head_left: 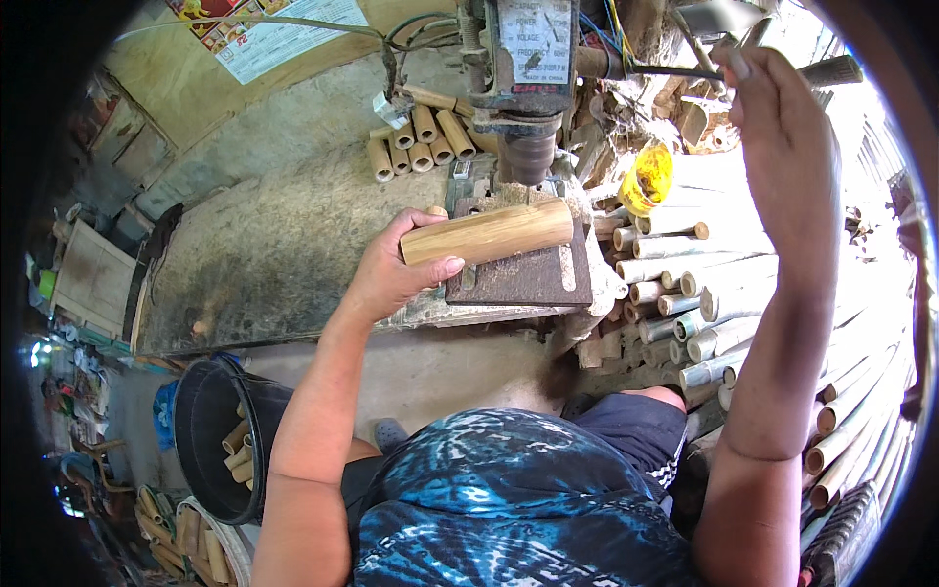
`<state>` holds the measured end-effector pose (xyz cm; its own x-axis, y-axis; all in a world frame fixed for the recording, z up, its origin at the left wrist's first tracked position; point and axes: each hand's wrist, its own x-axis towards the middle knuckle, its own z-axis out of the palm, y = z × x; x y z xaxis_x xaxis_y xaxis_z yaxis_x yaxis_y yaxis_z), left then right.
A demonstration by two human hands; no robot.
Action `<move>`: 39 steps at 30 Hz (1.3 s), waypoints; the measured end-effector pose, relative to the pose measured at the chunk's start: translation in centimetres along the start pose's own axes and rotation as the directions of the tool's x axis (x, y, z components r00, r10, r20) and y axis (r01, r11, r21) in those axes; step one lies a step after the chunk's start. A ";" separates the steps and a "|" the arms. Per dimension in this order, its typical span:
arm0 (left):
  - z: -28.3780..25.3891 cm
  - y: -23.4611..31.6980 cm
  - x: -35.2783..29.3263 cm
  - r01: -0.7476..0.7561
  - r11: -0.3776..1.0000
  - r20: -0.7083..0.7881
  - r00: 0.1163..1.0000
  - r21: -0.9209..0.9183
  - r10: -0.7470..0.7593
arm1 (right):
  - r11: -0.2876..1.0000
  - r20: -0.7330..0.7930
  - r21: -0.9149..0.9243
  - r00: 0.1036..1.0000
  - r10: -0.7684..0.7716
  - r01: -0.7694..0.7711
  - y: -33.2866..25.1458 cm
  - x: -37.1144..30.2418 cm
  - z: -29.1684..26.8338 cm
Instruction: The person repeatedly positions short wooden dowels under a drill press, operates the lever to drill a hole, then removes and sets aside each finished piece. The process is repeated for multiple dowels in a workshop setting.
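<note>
The left hand (396, 269) grips a bamboo tube (486, 233) on the drill press plate (528, 276), while the right hand (773, 127) clasps the press lever (685, 70).

The left hand (391, 269) covers the near end of the bamboo piece (489, 233), so that end cannot be seen. The drill press (523, 73) is cut off by the top edge. The poster (269, 29) is cropped too. Glare washes out the bamboo poles (782, 323) at the right rim.
</note>
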<state>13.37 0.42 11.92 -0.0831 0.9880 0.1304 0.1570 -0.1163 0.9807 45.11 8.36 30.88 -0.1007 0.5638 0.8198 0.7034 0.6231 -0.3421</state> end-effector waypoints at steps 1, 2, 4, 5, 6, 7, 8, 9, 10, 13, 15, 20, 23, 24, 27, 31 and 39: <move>-0.1 0.1 0.1 0.006 1.000 0.008 1.000 -0.009 -0.006 | 0.999 0.048 -0.040 0.998 0.032 -0.030 0.3 -1.1 -0.4; -0.1 0.2 0.1 0.028 0.999 0.017 0.999 -0.030 -0.028 | 1.000 0.054 -0.016 0.998 0.012 -0.012 0.5 -2.0 -0.4; -0.2 0.4 0.0 0.047 0.999 0.017 0.999 -0.021 -0.047 | 1.000 0.047 0.014 0.999 -0.010 0.010 0.5 -3.6 -0.2; -0.2 0.5 0.0 0.065 0.998 0.018 0.998 -0.022 -0.065 | 1.000 0.033 0.021 0.999 -0.012 0.012 0.5 -4.1 -0.1; -0.1 0.5 0.0 0.064 0.997 0.018 0.998 -0.035 -0.063 | 0.999 0.011 0.016 0.999 -0.050 0.050 0.4 -4.5 0.0; -0.1 0.6 0.0 0.063 0.997 0.019 0.998 -0.048 -0.062 | 0.999 0.042 0.043 0.999 -0.024 0.022 0.3 -4.9 -0.2; 0.0 0.6 0.0 0.062 0.996 0.020 0.998 -0.061 -0.061 | 0.999 0.068 0.031 0.997 0.030 -0.032 0.1 -5.1 -0.2; 0.0 0.6 0.0 0.065 0.997 0.017 0.998 -0.048 -0.064 | 0.999 0.075 0.034 0.997 0.035 -0.037 0.0 -5.4 -0.1; 0.0 0.6 0.0 0.067 0.997 0.014 0.998 -0.035 -0.067 | 0.998 0.083 0.037 0.996 0.039 -0.043 -0.1 -5.6 0.0; 0.0 0.6 0.0 0.052 0.998 0.009 0.999 -0.020 -0.052 | 0.997 0.087 0.058 0.995 0.052 -0.058 -0.3 -6.2 0.3; 0.0 0.6 0.0 0.052 0.998 0.015 0.999 -0.033 -0.052 | 0.997 0.101 0.052 0.993 0.054 -0.060 -0.1 -6.6 0.4; 0.0 0.7 0.0 0.056 0.998 0.012 0.998 -0.021 -0.056 | 0.994 0.127 0.070 0.990 0.069 -0.078 0.4 -7.3 0.8; 0.1 0.8 -0.1 0.054 0.998 0.011 0.998 -0.021 -0.054 | 0.993 0.149 0.075 0.986 0.074 -0.086 0.3 -7.4 1.0; 0.0 0.7 -0.1 0.054 0.998 0.014 0.998 -0.017 -0.054 | 0.991 0.160 0.061 0.981 0.110 -0.121 0.3 -7.5 1.0; -0.1 0.7 0.0 0.057 0.998 0.028 0.998 -0.032 -0.056 | 0.991 0.189 0.067 0.976 0.104 -0.118 0.4 -7.7 0.9; 0.0 0.4 0.0 0.047 0.998 0.030 0.999 -0.048 -0.045 | 0.981 0.375 0.056 0.915 0.150 -0.184 2.1 -8.3 1.4; 0.0 0.6 -0.1 0.046 0.999 0.021 0.999 0.011 -0.046 | 0.969 0.360 0.065 0.911 0.200 -0.238 8.2 -6.2 13.2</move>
<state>13.44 0.29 12.49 -0.0693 0.9942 0.0822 0.1643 -0.0699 0.9839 42.16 17.15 16.93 -0.2044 0.8335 0.5133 0.6600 0.5046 -0.5566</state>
